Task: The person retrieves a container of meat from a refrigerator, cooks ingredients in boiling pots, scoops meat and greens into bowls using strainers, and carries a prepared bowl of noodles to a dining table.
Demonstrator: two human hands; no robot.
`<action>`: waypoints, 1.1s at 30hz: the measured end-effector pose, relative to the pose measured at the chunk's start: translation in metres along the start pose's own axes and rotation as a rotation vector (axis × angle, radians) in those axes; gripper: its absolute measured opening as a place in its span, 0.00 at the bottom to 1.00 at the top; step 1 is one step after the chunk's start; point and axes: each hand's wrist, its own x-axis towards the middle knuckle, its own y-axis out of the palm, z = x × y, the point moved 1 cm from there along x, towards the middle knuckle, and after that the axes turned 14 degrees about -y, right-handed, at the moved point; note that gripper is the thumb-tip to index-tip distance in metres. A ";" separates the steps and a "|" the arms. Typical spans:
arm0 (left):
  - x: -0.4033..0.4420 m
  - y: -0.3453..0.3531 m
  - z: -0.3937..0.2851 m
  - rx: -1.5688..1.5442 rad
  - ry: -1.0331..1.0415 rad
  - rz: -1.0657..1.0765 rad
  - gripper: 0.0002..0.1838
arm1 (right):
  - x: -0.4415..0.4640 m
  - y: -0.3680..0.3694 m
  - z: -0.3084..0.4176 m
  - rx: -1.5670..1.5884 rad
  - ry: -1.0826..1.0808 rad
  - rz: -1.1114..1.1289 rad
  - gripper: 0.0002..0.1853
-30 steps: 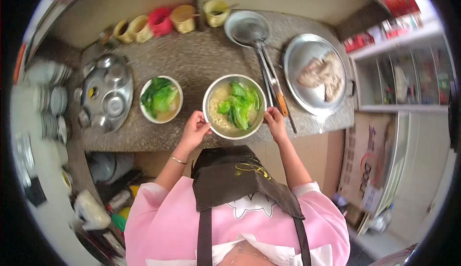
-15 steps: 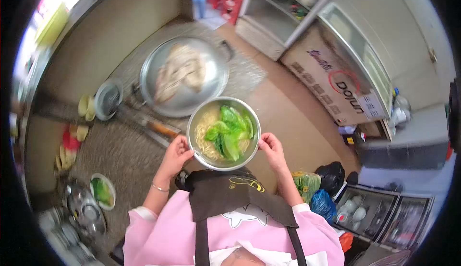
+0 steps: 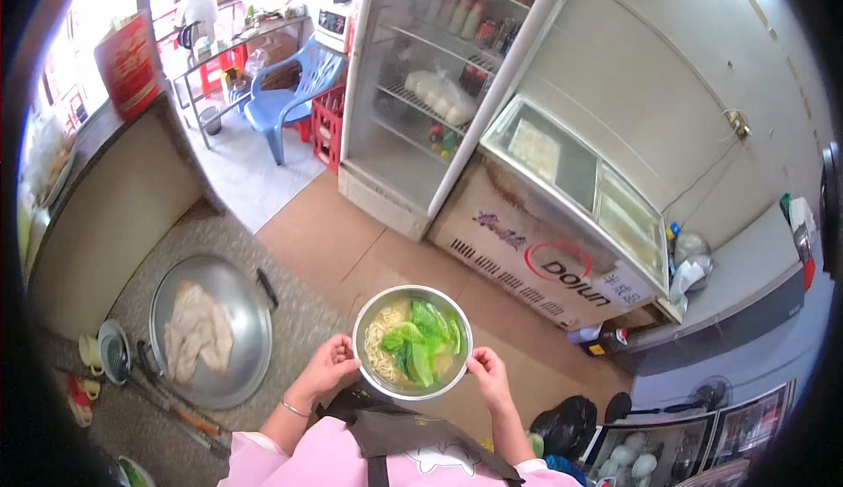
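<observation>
A round metal bowl (image 3: 360, 366) is held level in front of my apron, between both hands. Inside it are noodles (image 3: 381, 346) in broth and green lettuce leaves (image 3: 423, 333). My left hand (image 3: 332, 366) grips the rim on the left, thumb on top and fingers curled beneath. On the opposite side, my right hand (image 3: 488, 375) pinches the rim. To the left, a large metal pan (image 3: 250, 346) with pale folded pieces (image 3: 198, 333), perhaps tofu skin or meat, rests on the grey counter.
A strainer (image 3: 114, 351) and long-handled tools (image 3: 176, 408) lie left on the counter. Ahead stand a glass-door fridge (image 3: 386, 197) and a chest freezer (image 3: 527, 250). A blue chair (image 3: 294, 101) and red crate (image 3: 328, 127) are beyond; a person (image 3: 198, 8) sits far back.
My view has lifted and turned toward the doorway, so the fridge and dining area show more. The pan now appears lower and further left. Both hands still hold the bowl.
</observation>
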 end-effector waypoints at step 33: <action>0.368 -0.327 -0.363 -0.395 0.326 -0.780 0.11 | 0.824 0.389 -0.061 0.009 0.091 0.970 0.06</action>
